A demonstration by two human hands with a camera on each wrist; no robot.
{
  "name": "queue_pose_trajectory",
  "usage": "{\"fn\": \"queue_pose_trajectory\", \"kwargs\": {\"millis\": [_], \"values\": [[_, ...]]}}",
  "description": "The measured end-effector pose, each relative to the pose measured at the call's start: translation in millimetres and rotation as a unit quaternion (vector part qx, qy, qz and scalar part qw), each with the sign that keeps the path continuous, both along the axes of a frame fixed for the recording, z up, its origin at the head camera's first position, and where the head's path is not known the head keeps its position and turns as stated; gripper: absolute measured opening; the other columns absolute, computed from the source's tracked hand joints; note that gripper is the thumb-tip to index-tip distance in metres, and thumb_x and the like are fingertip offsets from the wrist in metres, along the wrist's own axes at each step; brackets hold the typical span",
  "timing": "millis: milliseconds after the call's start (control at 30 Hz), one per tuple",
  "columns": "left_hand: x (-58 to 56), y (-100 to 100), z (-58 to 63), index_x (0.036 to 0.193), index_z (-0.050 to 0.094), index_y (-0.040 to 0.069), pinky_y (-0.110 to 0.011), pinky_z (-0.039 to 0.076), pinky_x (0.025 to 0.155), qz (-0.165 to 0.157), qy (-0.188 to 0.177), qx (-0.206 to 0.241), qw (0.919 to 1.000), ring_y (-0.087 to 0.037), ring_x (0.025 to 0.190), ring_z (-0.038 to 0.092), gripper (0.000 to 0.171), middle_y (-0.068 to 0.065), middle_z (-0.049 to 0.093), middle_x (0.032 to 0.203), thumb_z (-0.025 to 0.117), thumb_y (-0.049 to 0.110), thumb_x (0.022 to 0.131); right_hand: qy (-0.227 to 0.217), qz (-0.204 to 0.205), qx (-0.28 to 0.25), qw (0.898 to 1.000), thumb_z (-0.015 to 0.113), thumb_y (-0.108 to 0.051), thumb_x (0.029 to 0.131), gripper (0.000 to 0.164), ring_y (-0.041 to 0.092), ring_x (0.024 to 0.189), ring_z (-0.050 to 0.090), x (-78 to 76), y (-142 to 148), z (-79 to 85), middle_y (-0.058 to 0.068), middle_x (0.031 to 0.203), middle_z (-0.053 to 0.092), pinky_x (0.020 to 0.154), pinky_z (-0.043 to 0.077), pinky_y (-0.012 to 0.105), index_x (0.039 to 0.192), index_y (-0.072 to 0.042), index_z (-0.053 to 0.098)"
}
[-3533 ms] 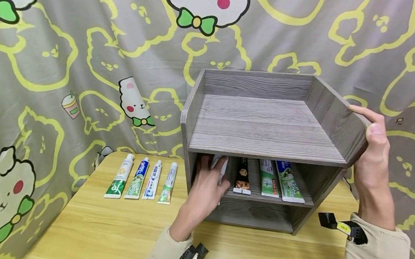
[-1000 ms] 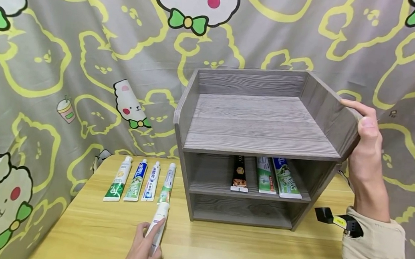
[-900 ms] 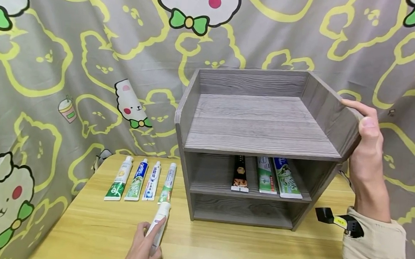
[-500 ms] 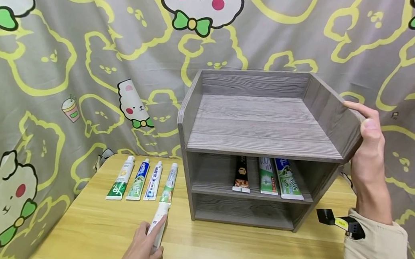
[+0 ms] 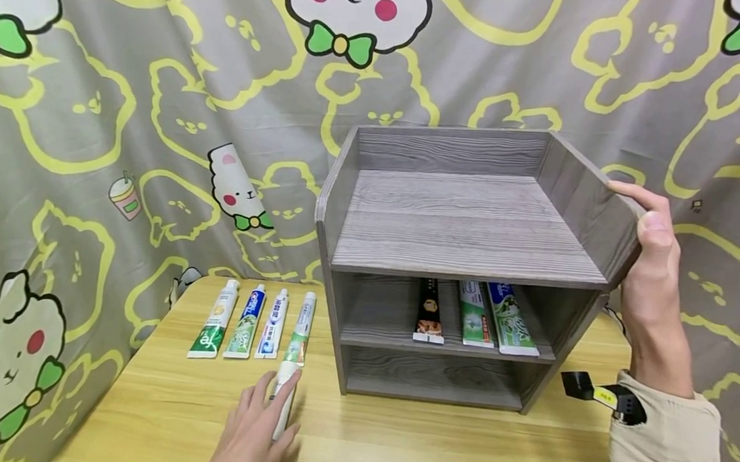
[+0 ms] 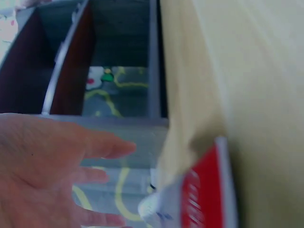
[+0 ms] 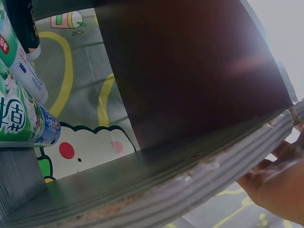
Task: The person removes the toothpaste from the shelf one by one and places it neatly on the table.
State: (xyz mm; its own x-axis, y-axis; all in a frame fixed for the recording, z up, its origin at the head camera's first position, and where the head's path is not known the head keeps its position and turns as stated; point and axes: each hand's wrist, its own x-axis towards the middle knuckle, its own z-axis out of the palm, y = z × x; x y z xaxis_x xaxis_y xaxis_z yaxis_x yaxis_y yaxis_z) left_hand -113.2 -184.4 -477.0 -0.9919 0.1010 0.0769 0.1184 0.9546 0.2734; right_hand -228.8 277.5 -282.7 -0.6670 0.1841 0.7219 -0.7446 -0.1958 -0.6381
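My left hand (image 5: 252, 427) lies over a white toothpaste tube (image 5: 284, 417) on the table. The left wrist view shows its fingers extended, apart from the tube's red crimped end (image 6: 203, 197). The tube's cap points at the lower end of a green and white toothpaste tube (image 5: 301, 330). My right hand (image 5: 653, 279) grips the upper right side panel of a grey wooden shelf (image 5: 467, 227), thumb in front. On the middle level lie a black toothpaste tube (image 5: 429, 314), a green and white one (image 5: 476, 317) and a blue and green one (image 5: 512, 323).
Left of the shelf, more toothpaste tubes lie in a row: a green and white one (image 5: 214, 324), a blue and green one (image 5: 245, 322) and a white and blue one (image 5: 271, 328). A patterned curtain (image 5: 194, 68) hangs behind the wooden table (image 5: 158, 402).
My left hand took the white tube out of the shelf's middle level and laid it below the row on the table. Its fingers have now spread off the tube. The right hand keeps its grip.
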Motion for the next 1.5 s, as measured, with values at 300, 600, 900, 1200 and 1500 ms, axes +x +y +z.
{"fn": "queue_pose_trajectory", "kwargs": {"millis": [300, 600, 900, 1200, 1500], "values": [[-2.4, 30.0, 27.9, 0.151, 0.052, 0.024, -0.041, 0.052, 0.084, -0.108, 0.167, 0.075, 0.9772, -0.018, 0.110, 0.055, 0.074, -0.008, 0.054, 0.140, 0.085, 0.018, 0.085, -0.002, 0.002, -0.011, 1.000, 0.049, -0.028, 0.106, 0.047, 0.021, 0.080, 0.066, 2.1, 0.9, 0.2, 0.020, 0.103, 0.067, 0.069, 0.053, 0.023, 0.139, 0.005, 0.056], [-13.4, 58.2, 46.6, 0.144, 0.059, 0.027, -0.034, 0.051, 0.078, -0.116, 0.244, 0.134, 0.9534, -0.013, 0.105, 0.056, 0.061, -0.003, 0.057, 0.134, 0.082, 0.020, 0.088, 0.002, 0.010, -0.005, 1.000, 0.051, -0.028, 0.105, 0.048, 0.021, 0.081, 0.065, 0.1, 0.0, -0.8, 0.020, 0.104, 0.065, 0.071, 0.052, 0.023, 0.140, 0.006, 0.055], [-19.0, 76.2, 62.7, 0.137, 0.064, 0.019, -0.037, 0.054, 0.089, -0.141, 0.275, 0.204, 0.9289, -0.012, 0.112, 0.056, 0.046, 0.003, 0.056, 0.130, 0.076, 0.014, 0.093, 0.008, 0.013, -0.013, 1.000, 0.050, -0.027, 0.106, 0.048, 0.021, 0.081, 0.066, 0.6, -0.5, 0.3, 0.020, 0.103, 0.067, 0.071, 0.053, 0.024, 0.139, 0.007, 0.055], [-37.8, 107.7, 77.9, 0.136, 0.065, 0.019, -0.044, 0.047, 0.092, -0.170, 0.277, 0.211, 0.9221, -0.018, 0.114, 0.057, 0.040, 0.001, 0.060, 0.125, 0.072, 0.023, 0.097, 0.010, 0.013, -0.025, 1.000, 0.047, -0.023, 0.105, 0.046, 0.022, 0.083, 0.065, -0.4, -1.8, -0.7, 0.021, 0.105, 0.066, 0.071, 0.053, 0.024, 0.138, 0.009, 0.055], [-45.2, 131.9, 97.5, 0.142, 0.059, 0.018, -0.041, 0.052, 0.090, -0.169, 0.234, 0.182, 0.9398, -0.020, 0.106, 0.058, 0.047, -0.003, 0.060, 0.125, 0.071, 0.031, 0.098, 0.011, 0.015, -0.037, 0.999, 0.042, -0.018, 0.104, 0.044, 0.021, 0.081, 0.066, -0.7, -4.7, 2.0, 0.022, 0.104, 0.067, 0.070, 0.054, 0.024, 0.136, 0.010, 0.056]]}}
